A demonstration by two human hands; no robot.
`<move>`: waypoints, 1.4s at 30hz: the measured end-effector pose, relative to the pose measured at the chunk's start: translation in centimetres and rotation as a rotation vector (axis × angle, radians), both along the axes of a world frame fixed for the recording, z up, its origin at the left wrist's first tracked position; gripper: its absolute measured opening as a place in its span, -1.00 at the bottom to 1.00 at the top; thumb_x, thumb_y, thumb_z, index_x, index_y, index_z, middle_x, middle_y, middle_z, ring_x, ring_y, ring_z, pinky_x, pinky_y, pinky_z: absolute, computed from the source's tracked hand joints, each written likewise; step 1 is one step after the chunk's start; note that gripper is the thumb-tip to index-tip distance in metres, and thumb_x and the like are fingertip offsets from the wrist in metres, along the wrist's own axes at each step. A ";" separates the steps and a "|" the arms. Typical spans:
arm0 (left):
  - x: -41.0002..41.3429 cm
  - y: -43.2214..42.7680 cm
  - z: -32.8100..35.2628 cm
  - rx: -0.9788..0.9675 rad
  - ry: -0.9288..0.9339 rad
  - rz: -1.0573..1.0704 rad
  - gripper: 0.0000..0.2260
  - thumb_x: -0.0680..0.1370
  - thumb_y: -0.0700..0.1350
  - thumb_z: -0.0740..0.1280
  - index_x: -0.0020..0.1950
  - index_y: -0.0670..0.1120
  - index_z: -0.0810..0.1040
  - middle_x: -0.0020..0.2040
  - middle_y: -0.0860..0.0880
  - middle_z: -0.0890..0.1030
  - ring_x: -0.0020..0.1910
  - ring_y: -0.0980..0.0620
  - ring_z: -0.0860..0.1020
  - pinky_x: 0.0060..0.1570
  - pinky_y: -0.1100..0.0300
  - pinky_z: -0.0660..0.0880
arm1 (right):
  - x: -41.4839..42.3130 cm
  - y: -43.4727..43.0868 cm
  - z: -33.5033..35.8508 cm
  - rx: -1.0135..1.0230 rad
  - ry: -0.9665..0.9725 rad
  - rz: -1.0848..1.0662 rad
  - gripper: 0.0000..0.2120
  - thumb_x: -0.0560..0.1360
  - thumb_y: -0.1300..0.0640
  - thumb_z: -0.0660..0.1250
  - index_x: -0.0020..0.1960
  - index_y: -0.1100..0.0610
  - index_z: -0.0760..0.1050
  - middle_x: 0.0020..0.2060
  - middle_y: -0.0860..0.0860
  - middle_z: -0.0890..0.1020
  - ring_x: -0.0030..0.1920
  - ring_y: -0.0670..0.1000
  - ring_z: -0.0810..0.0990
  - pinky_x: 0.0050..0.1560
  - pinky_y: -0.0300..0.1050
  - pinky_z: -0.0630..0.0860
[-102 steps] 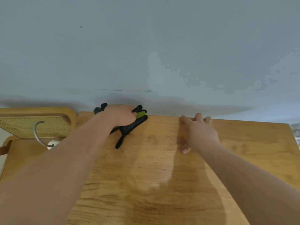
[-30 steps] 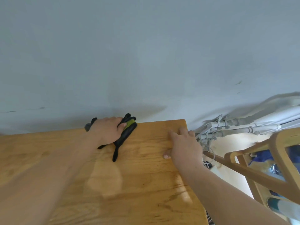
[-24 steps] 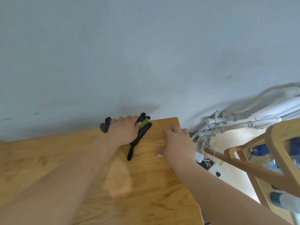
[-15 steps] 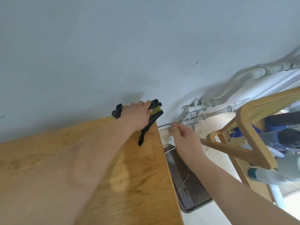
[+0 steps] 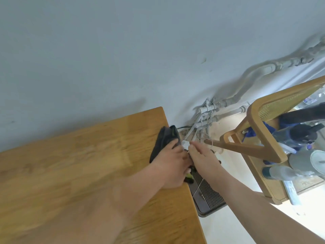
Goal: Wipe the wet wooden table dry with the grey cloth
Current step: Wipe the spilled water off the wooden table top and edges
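Note:
The dark grey cloth point(image 5: 162, 141), with a green patch showing at its near end, lies along the right edge of the wooden table point(image 5: 84, 162). My left hand point(image 5: 171, 166) presses down on it at the table's right edge, fingers closed over the fabric. My right hand point(image 5: 202, 161) hovers just off the table's right side, beside my left hand, fingers spread; whether it touches the small white plug point(image 5: 184, 143) at its fingertips is unclear.
A grey wall runs behind the table. Grey pipes and white cables point(image 5: 207, 118) cluster at the floor by the table's far right corner. A dark grated tray point(image 5: 207, 196) lies on the floor below. A wooden cane chair point(image 5: 263, 131) stands right, with bottles point(image 5: 302, 164) beyond.
My left hand has dragged the cloth from the far right corner back along the right edge toward me. My right hand stays off the table. The view has swung further right.

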State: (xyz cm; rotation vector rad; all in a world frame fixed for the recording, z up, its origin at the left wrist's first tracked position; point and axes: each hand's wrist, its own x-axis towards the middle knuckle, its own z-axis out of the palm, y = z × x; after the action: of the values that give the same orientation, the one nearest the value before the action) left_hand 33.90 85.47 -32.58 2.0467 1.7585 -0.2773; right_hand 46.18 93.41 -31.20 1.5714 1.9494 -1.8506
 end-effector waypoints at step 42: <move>-3.8 -7.9 4.0 -0.163 0.091 0.602 -0.08 0.52 -0.21 0.49 0.68 -0.01 -0.05 0.65 -0.07 -0.33 0.64 -0.16 -0.21 0.57 -0.13 -0.03 | 4.2 -12.0 -4.9 0.413 -0.409 0.217 -0.40 0.69 -0.20 -0.07 0.60 0.13 0.07 0.40 0.17 0.40 0.25 0.25 0.53 0.06 0.16 0.49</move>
State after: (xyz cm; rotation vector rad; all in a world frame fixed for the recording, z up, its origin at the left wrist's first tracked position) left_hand 30.11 77.57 -28.63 1.3308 2.2233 -0.3128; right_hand 50.41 81.41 -36.07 1.5841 2.2705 -0.9916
